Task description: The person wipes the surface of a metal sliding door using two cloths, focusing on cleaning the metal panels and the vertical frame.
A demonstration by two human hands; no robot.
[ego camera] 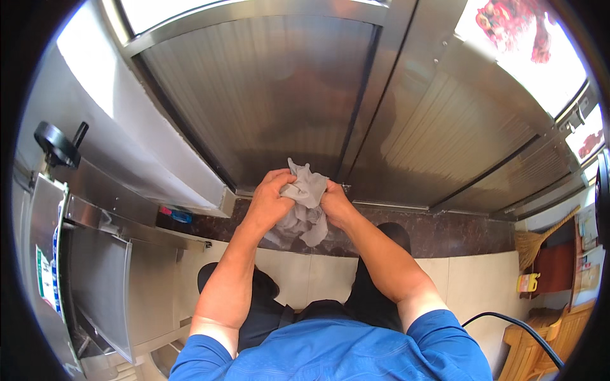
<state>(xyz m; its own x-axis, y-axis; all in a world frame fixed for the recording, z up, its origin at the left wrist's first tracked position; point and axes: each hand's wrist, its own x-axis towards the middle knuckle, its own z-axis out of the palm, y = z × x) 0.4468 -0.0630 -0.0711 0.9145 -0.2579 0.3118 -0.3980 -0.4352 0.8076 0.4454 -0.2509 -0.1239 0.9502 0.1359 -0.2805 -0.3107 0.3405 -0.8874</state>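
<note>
A crumpled light grey cloth [307, 190] hangs between my two hands, its lower folds dangling above the floor. My left hand [272, 197] grips its left side, with the fingers pressed into the folds. On the other side, my right hand [336, 204] clutches the cloth's edge, and its fingertips are partly hidden behind the fabric. Both hands are held out in front of a metal-framed door [267, 95] with a ribbed lower panel. The cloth appears apart from the door.
At left stands a stainless steel machine [152, 281] with a black handwheel [57, 145]. A second door panel [457, 124] bears red decorations on its glass. A straw broom [533, 243], a yellow container [527, 283] and a wooden chair [548, 338] are at right. A black cable [519, 324] curves nearby.
</note>
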